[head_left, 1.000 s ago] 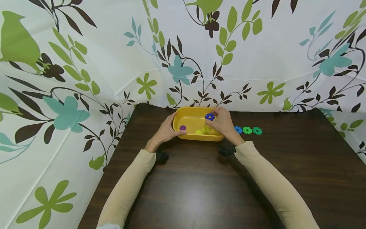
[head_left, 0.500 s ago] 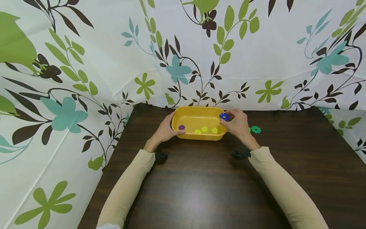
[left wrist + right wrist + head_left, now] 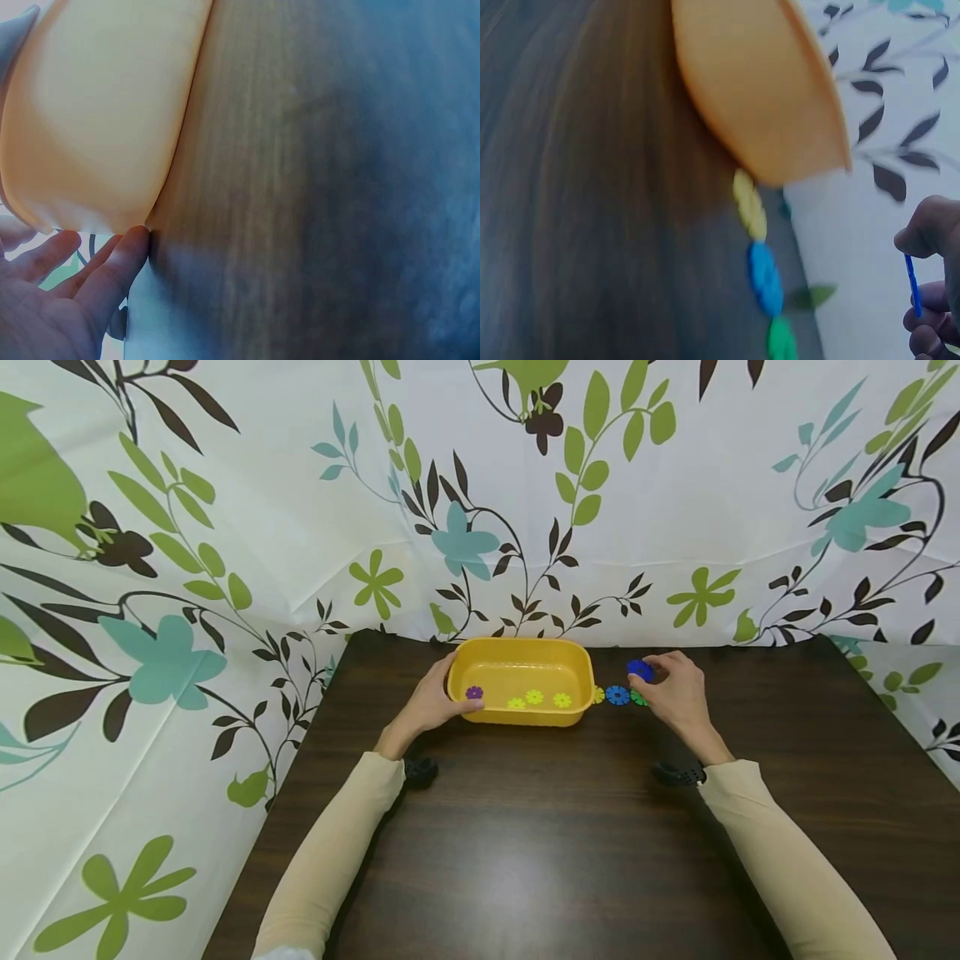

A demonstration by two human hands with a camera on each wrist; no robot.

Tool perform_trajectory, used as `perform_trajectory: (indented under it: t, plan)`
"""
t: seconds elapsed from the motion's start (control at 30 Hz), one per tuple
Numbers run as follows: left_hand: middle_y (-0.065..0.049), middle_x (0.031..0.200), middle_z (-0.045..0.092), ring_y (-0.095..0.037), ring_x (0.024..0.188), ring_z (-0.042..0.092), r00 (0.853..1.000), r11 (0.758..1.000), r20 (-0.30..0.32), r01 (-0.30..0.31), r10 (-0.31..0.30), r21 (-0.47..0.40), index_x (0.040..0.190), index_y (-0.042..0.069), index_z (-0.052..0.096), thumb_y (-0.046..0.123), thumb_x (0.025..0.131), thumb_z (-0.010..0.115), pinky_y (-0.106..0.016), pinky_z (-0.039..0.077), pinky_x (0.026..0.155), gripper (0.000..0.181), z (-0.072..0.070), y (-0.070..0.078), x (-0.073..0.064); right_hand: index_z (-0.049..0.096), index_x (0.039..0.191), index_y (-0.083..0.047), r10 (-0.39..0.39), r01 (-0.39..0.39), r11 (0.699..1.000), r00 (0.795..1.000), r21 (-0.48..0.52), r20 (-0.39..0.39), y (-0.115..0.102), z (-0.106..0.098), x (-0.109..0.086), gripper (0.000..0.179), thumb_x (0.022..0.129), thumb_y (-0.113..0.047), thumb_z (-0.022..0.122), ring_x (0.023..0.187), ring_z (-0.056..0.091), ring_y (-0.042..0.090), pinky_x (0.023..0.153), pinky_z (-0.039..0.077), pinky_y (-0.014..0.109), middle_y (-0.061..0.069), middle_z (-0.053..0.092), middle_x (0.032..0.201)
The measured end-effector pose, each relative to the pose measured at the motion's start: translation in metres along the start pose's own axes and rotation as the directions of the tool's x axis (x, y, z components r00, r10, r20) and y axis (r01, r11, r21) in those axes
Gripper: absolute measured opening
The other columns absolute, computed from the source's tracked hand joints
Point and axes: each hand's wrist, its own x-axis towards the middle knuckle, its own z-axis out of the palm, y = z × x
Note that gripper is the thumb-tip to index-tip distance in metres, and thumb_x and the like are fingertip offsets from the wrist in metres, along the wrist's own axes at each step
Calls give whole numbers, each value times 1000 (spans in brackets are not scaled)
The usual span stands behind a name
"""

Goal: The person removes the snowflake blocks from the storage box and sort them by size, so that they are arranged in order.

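A yellow plastic tub (image 3: 525,718) stands near the back of the table. My left hand (image 3: 429,700) grips its left end, thumb over the front rim; the left wrist view has the fingertips against its outer wall. Inside lie a purple flower-shaped disc (image 3: 474,692) and several yellow ones (image 3: 534,697). My right hand (image 3: 681,692) pinches a dark blue notched disc (image 3: 640,671) between thumb and fingers, edge-on in the right wrist view. Below it, a row runs from the tub's right end: a yellow disc (image 3: 598,695), a lighter blue disc (image 3: 617,695) and a green disc (image 3: 781,341), partly behind the hand.
The dark wooden table (image 3: 510,810) stretches toward me and out to the right. A white curtain (image 3: 300,560) printed with leaves and birds hangs right behind the table's back edge and along its left side. A black band (image 3: 678,774) sits at the right wrist.
My right hand has carried the dark blue disc rightward from over the tub to above the row, uncovering the yellow and lighter blue discs. The left hand keeps its grip on the tub.
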Motion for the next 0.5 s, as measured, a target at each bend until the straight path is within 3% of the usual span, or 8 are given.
perform_trajectory:
  t: [0.5]
  plan:
    - [-14,178,31,-41,158,42,1000,1000,-1,3,-3,-8,176,22,21,52,85,89,-63,40,130,118,0,1,0,74,123,12,99,-97,992,995,-80,24,66,-28,-13,44,96,-22,76,110,65,50,93,48,57,34,68,120]
